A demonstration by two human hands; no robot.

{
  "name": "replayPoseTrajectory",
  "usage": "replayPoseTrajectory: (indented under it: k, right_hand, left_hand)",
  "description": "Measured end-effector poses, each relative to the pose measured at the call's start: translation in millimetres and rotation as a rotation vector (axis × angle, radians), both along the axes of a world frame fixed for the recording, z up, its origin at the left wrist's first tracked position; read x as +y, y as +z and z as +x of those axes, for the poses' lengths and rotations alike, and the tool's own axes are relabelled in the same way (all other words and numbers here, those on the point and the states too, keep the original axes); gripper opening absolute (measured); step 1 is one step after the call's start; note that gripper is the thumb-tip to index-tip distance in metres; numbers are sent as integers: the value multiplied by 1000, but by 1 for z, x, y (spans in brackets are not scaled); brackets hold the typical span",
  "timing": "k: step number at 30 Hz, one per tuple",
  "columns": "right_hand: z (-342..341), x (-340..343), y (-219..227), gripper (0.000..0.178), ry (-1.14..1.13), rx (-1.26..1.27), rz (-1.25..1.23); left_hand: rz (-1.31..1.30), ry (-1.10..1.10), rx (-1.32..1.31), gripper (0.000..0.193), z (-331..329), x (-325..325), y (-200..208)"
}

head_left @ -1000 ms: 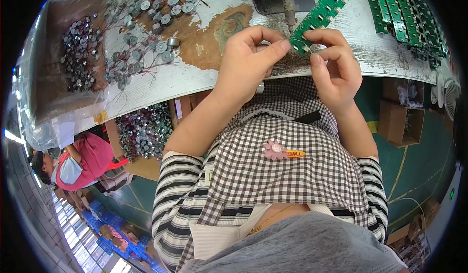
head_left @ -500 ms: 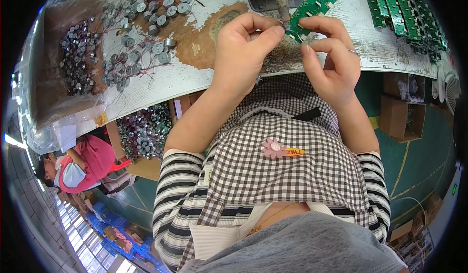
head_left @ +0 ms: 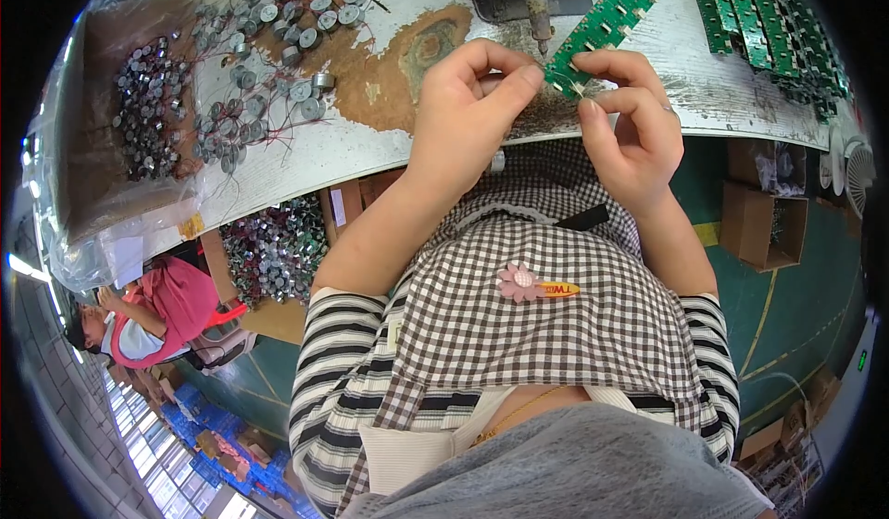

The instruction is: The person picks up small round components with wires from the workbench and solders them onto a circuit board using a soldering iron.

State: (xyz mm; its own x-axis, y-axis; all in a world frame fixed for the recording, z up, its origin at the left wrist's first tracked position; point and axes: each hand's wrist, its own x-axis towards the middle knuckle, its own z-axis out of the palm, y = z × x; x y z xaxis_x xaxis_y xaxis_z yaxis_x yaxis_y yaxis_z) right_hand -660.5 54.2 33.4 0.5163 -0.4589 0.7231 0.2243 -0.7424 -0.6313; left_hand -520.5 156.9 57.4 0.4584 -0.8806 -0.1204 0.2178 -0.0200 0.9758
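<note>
Peeling white worktop (head_left: 741,116) spans the top of the frame, with green floor (head_left: 750,306) showing at lower right. At top centre, the left hand (head_left: 468,102) presses thumb against forefinger beside the lower end of a green circuit board (head_left: 616,14); anything pinched there is too small to tell. The right hand (head_left: 639,121) lays its forefinger on the board's right edge, its thumb near a thin pale strand (head_left: 580,89); whether the strand is gripped cannot be told. Just above the left fingertips points a rod-like tool (head_left: 534,5), apparently a soldering iron. If its tip is hot, a small upward slip of those fingers could burn them, and a nudge to the long board could pull the strand out of line, since the grip seems to sit at one end only. As for containers, a plastic-lined carton (head_left: 97,162) at upper left holds many small silver motors (head_left: 153,102); below the worktop's edge, left of centre, another carton (head_left: 278,320) is heaped with shiny small parts (head_left: 273,250); an open cardboard box (head_left: 745,232) stands at right, its contents unclear. More boards (head_left: 755,28) lie in rows at upper right.
</note>
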Motion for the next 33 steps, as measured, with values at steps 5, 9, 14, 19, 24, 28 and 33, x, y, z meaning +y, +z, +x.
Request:
replayPoseTrajectory:
  k: [5, 9, 14, 19, 24, 28, 33]
  right_hand:
    - [1, 3, 2, 13, 39, -25, 22]
    - [2, 4, 3, 12, 23, -31, 16]
    - [7, 2, 0, 12, -39, -17, -6]
    - [7, 1, 4, 12, -22, -10, -33]
    - [3, 8, -2, 12, -12, 15, 75]
    - [1, 7, -1, 6, -13, -42, 116]
    - [-3, 0, 0, 7, 175, -59, 562]
  left_hand:
    - [-156, 80, -20, 13, -5, 1, -6]
    - [-137, 78, 14, 12, -5, 2, -6]
    - [-65, 122, -71, 9, -4, -6, -3]
    - [-101, 148, -109, 9, -4, -6, -1]
    - [-90, 148, -154, 10, -6, -4, -10]
    - [-81, 111, -401, 7, -4, 0, -14]
    - [-165, -43, -468, 7, 8, 8, -7]
